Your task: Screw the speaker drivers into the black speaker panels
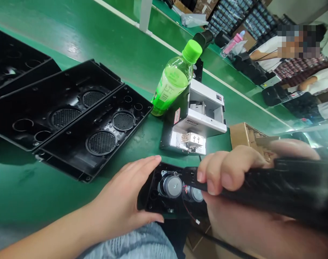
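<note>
My left hand (126,201) grips the left end of a black speaker housing (153,190) at the table's near edge, thumb below and fingers over the top. Two round silver speaker drivers (171,186) sit inside it, with a thin red wire trailing out. My right hand (234,172) is wrapped round a long black power tool (288,190), whose tip points into the housing between the drivers.
Black speaker panels with mesh grilles (99,136) lie on the green table (72,36) at left. A green bottle (174,81) stands beside a white screw feeder (196,122). A cardboard box (245,135) sits right of it. Other people sit at the far right.
</note>
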A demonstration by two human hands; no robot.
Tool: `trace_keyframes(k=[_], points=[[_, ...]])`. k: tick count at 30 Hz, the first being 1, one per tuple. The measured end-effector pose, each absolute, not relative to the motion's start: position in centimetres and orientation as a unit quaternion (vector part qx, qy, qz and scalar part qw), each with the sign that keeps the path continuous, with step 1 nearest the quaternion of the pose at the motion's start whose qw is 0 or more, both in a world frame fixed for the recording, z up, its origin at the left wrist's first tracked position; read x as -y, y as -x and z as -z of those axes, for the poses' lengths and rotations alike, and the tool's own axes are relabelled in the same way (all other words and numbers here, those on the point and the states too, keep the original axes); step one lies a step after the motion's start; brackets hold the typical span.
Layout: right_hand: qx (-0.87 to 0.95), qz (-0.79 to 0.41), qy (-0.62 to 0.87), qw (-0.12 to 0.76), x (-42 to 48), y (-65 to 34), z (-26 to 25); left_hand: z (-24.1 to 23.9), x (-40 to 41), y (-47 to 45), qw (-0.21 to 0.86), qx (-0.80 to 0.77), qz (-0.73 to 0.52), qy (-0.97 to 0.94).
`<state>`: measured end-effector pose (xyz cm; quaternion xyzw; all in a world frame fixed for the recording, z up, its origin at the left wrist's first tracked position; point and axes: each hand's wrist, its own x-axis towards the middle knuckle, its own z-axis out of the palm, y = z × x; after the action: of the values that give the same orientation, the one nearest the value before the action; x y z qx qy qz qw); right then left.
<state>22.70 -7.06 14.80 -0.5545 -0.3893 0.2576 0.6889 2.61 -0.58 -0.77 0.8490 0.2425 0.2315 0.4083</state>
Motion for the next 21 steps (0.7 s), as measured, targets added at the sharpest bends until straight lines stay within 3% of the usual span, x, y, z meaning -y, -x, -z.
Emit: trace_keyframes(k=[21], points=[[0.379, -0.233, 0.54, 0.715, 4.6, -21.9, -12.6, 0.6, 0.6, -2.6, 0.407, -0.216, -0.243, -0.854]])
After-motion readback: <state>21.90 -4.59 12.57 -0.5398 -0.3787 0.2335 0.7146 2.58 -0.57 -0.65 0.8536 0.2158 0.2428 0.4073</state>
